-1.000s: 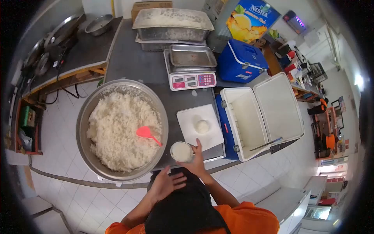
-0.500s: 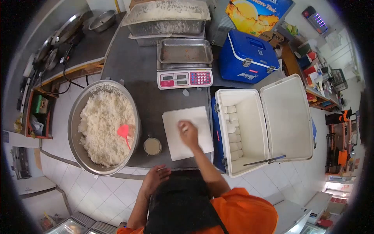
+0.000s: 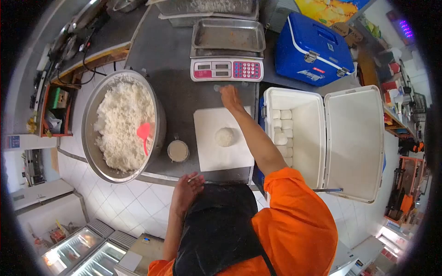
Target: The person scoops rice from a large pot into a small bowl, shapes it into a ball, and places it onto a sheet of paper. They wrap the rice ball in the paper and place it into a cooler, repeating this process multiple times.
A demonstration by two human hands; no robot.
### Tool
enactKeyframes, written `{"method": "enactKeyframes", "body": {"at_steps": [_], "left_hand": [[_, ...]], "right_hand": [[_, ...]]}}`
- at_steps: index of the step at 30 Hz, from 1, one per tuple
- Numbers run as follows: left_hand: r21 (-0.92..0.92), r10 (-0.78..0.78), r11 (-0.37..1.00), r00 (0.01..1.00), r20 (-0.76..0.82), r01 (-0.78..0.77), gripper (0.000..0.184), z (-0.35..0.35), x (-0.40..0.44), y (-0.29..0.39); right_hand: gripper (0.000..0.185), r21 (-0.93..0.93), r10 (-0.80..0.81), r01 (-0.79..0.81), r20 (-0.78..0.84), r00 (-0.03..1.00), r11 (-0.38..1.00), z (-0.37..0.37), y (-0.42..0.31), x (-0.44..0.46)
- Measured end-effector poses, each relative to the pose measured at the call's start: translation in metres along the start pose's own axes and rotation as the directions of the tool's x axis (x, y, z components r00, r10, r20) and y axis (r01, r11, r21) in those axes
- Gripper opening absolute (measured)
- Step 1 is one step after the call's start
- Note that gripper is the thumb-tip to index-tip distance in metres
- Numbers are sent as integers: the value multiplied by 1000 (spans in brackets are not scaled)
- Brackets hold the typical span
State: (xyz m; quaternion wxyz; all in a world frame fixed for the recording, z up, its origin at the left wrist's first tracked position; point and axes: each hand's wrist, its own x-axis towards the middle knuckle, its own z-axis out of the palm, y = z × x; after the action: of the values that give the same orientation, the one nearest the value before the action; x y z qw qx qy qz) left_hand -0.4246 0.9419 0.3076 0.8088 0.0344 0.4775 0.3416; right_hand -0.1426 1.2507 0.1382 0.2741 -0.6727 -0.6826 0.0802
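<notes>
My right hand (image 3: 231,97) reaches past a white square sheet (image 3: 209,157), its fingers bunched beside a small translucent piece (image 3: 217,88) in front of the scale; whether they grip it is unclear. On the sheet rests a round ball of rice (image 3: 224,137). My left hand (image 3: 189,187) hovers at the table's front edge by my apron, fingers curled, with a thin pale bit showing at them that is too small to name. Between sheet and bowl stands a cup of cloudy liquid (image 3: 178,151). A big metal bowl (image 3: 86,124) holds cooked rice (image 3: 120,124) and a red paddle (image 3: 144,131).
A pink-and-white digital scale (image 3: 227,70) carries a metal tray (image 3: 229,36). At right, an open white-lined cooler (image 3: 308,129) contains wrapped white pieces (image 3: 283,126) in rows; its lid (image 3: 353,142) leans outward. A closed blue cooler (image 3: 314,50) stands behind it.
My right hand has moved from over the sheet to beside the scale, leaving the rice ball in plain view. My left hand's fingers have curled. The camera view has shifted.
</notes>
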Motion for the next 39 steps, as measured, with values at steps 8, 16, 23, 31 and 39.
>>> {"method": "enactKeyframes", "body": {"at_steps": [8, 16, 23, 31, 39], "left_hand": [[550, 141, 829, 989, -35, -98, 43, 21, 82, -19], [706, 340, -452, 626, 702, -546, 27, -14, 159, -38], [727, 256, -401, 694, 673, -557, 33, -20, 171, -25], [902, 124, -317, 931, 345, -292, 54, 59, 113, 15], [775, 383, -393, 678, 628, -495, 14, 40, 136, 25]], "right_hand": [[18, 410, 153, -163, 57, 987, 897, -151, -45, -136], [25, 105, -52, -14, 600, 799, 994, -154, -38, -222], [21, 168, -114, -15, 732, 671, 986, -136, -18, -200], [20, 247, -124, -138, 806, 579, 959, -133, 1, -187], [28, 304, -157, 39, 376, 913, 952, -191, -50, -196]]}}
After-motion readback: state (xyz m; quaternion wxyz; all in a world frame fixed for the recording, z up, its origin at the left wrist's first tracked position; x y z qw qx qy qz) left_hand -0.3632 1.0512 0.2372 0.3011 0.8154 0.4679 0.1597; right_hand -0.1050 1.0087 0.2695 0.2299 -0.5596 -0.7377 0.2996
